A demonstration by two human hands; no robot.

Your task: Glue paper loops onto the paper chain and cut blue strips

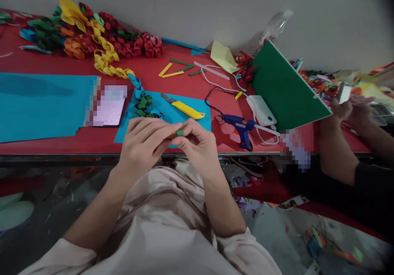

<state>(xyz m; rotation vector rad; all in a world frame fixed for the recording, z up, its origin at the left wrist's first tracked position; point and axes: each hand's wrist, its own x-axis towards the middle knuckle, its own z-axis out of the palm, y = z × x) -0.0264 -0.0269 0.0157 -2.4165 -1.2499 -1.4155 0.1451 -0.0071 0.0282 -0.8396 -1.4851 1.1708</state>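
In front of my chest, at the table's front edge, my left hand (143,143) and my right hand (198,143) meet, fingers bent together. Pinched between them is a small green paper strip (179,132), with a yellowish bit beside it; most of it is hidden by the fingers. A paper chain of yellow (106,53), blue and green (144,104) links runs down to just behind my left hand. Behind my hands, a yellow utility knife (187,109) lies on a blue paper sheet (201,102).
A blue glue gun (240,125) and a white power bank (261,108) lie right of my hands. A green board (283,90) leans beyond them. On the left are a phone (112,102) and blue paper (43,106). Another person's hands (341,106) hold something at the right.
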